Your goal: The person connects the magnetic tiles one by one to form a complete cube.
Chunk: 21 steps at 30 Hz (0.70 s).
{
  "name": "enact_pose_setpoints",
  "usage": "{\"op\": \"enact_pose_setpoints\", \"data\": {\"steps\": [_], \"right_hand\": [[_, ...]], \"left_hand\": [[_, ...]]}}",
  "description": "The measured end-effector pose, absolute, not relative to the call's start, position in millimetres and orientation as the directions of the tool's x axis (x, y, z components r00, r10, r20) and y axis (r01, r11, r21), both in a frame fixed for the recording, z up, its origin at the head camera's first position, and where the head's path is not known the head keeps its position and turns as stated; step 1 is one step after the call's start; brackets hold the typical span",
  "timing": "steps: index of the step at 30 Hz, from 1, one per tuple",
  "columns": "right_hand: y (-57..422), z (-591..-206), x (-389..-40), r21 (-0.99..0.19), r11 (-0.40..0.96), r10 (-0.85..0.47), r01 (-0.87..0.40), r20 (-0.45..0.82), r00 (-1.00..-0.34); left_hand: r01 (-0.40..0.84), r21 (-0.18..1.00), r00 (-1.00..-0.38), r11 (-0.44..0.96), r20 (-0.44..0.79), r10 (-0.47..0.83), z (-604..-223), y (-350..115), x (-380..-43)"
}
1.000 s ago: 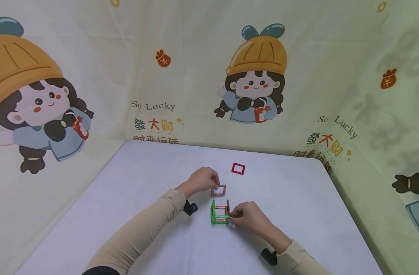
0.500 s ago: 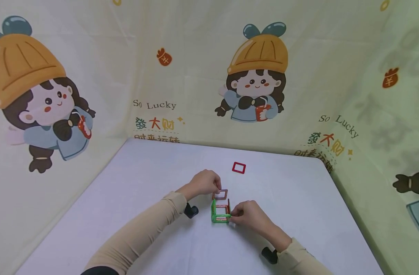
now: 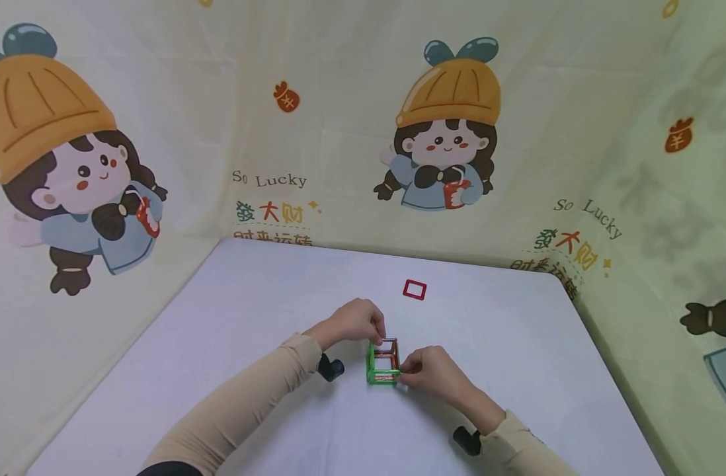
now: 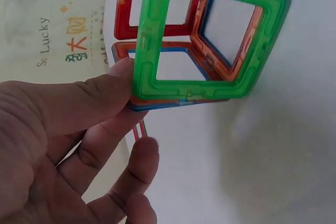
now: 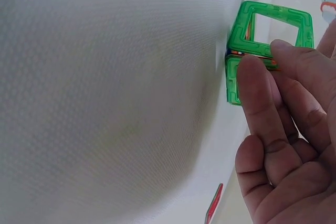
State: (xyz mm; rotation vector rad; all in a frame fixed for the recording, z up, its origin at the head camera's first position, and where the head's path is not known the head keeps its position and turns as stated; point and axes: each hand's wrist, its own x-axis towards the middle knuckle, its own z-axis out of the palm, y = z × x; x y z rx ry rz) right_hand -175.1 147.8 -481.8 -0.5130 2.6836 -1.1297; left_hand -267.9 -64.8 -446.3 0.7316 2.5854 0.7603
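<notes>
A small open-topped box of square magnetic tiles (image 3: 383, 381) stands on the white table, with green tiles (image 4: 152, 35) and orange ones joined at their edges. My left hand (image 3: 352, 320) pinches an orange tile (image 4: 116, 52) upright at the box's far side, thumb on one face. That tile appears to touch the box. On the near right corner, my right hand (image 3: 434, 373) holds the box between thumb and fingers, beside a green tile (image 5: 304, 24). Parts of the tiles are hidden behind my fingers.
A loose red square tile (image 3: 414, 289) lies flat farther back on the white table (image 3: 268, 284). Black wrist devices (image 3: 331, 367) sit under both forearms. A cartoon-printed cloth (image 3: 339, 132) hangs behind and beside the table.
My left hand has brought the orange tile nearer, from behind the box to its far side. My right hand keeps its hold on the box's near right corner.
</notes>
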Motion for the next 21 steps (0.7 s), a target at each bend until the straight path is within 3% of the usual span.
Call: {"op": "enact_pose_setpoints", "data": {"steps": [8,13,18,21], "right_hand": [[145.1,-482.5,-183.0,-0.715,0.647,-0.423,-0.264,-0.049,-0.905],[145.9,-485.2,-185.6,-0.692,0.65,-0.47,-0.315,-0.04,-0.882],[159.4,-486.8,-189.2,-0.673,0.655,-0.514,-0.345,-0.061,-0.856],[174.2,-486.7,-202.6,-0.645,0.697,-0.472,-0.312,-0.085,-0.877]], "left_hand": [[0.298,0.693,-0.779,0.656,-0.221,0.587,-449.3,-78.6,-264.1],[0.29,0.743,-0.758,0.603,-0.207,0.619,-455.3,-94.9,-244.4],[0.281,0.725,-0.79,0.629,-0.197,0.581,-477.2,-99.2,-217.9],[0.292,0.714,-0.822,0.636,-0.152,0.549,-491.7,-94.7,-212.2]]}}
